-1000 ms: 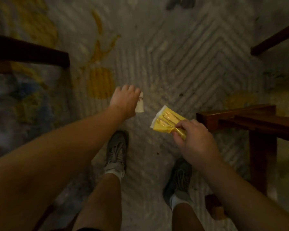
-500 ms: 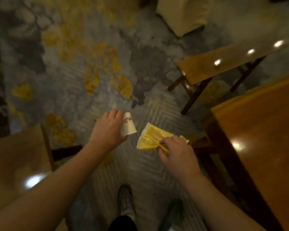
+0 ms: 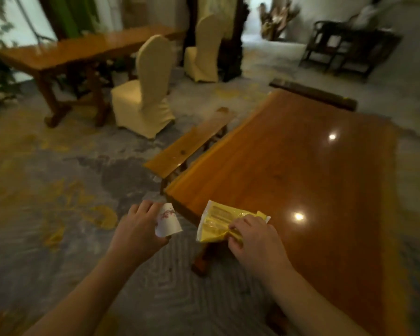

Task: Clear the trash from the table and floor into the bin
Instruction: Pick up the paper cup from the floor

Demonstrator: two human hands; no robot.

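Note:
My left hand point(image 3: 138, 231) is closed around a white paper cup point(image 3: 167, 223) with a red print, its mouth pointing right. A crumpled yellow plastic wrapper point(image 3: 216, 220) is pinched in my right hand point(image 3: 251, 238), held over the near left corner of the glossy wooden table point(image 3: 301, 178). Both hands hover at waist height above the grey and yellow carpet point(image 3: 58, 202). No bin is in view.
A wooden bench point(image 3: 189, 146) runs along the table's left side. Two cloth-covered chairs point(image 3: 146, 93) stand beyond it, near a second long wooden table point(image 3: 83, 49) at the back left. Dark chairs point(image 3: 344, 47) stand at the far right.
The view has lifted from the floor and my feet up to the room. Both hands kept their hold on the cup and the wrapper and now sit by the table corner.

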